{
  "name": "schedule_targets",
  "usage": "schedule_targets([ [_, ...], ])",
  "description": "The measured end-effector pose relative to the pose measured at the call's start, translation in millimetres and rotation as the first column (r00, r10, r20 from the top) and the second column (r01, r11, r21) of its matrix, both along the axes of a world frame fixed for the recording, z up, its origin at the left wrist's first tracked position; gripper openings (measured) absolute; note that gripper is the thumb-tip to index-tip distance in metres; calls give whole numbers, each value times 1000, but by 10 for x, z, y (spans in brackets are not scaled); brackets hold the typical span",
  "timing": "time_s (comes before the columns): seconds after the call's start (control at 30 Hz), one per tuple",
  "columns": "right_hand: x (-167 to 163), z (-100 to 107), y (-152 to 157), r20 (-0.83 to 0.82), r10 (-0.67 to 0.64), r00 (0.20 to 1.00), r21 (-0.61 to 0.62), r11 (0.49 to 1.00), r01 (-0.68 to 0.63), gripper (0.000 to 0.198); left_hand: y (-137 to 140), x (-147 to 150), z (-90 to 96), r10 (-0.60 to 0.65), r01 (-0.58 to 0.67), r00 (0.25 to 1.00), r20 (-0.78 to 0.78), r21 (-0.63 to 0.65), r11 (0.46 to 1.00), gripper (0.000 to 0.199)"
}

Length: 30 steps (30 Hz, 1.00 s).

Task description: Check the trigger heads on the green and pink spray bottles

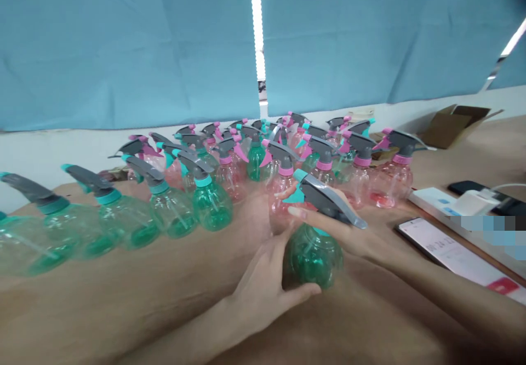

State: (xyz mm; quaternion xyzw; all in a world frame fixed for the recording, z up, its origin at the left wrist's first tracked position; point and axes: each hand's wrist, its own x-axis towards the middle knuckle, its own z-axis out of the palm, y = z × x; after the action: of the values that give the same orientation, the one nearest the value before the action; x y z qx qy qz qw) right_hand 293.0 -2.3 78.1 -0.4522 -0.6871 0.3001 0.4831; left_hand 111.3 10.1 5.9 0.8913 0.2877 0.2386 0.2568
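A green spray bottle [314, 255] with a grey head and turquoise nozzle and trigger is between my two hands in front of me. My left hand [263, 277] is closed round the left side of its round body, the thumb low across the front. At the neck, beneath the grey lever, my right hand [343, 231] has its fingers wrapped round, their tips pointing left near the trigger. The far fingers of my left hand are hidden behind the bottle. Just beyond stands a pink spray bottle [285, 181], partly covered by my fingers.
Several green spray bottles [211, 203] line the left side; several pink ones [392, 181] stand in a cluster ahead. At right lie a phone [435, 241] with a lit screen, a white power strip [435, 200] and a dark phone [472, 188]. An open cardboard box [444, 129] sits behind.
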Motion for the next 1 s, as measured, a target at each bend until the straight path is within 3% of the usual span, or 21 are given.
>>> schedule_targets([
  [0.13, 81, -68, 89, 0, -10, 1000, 20, 1000, 10, 23, -45, -196, -101, 91, -57, 984, -150, 220, 974, 71],
  [0.27, 149, 37, 31, 154, -22, 988, -26, 999, 26, 20, -30, -348, -157, 154, -75, 964, -217, 334, 940, 65],
  [0.4, 167, 70, -19, 194, -29, 980, -35, 999, 37, 15, -10, -385, -156, 150, -51, 957, -247, 366, 929, 60],
  [0.57, 196, -144, 44, 142, -132, 981, -17, 991, 136, 26, -20, -377, -165, 139, -38, 958, -251, 372, 927, 55],
  [0.8, 147, -169, 36, 53, -99, 994, -27, 995, 101, 31, -20, -391, -175, 162, -45, 950, -266, 398, 916, 49],
  [1.0, 120, -175, 69, -14, -71, 997, -110, 992, 70, 23, -10, -376, -183, 177, -65, 946, -272, 375, 925, 49],
])
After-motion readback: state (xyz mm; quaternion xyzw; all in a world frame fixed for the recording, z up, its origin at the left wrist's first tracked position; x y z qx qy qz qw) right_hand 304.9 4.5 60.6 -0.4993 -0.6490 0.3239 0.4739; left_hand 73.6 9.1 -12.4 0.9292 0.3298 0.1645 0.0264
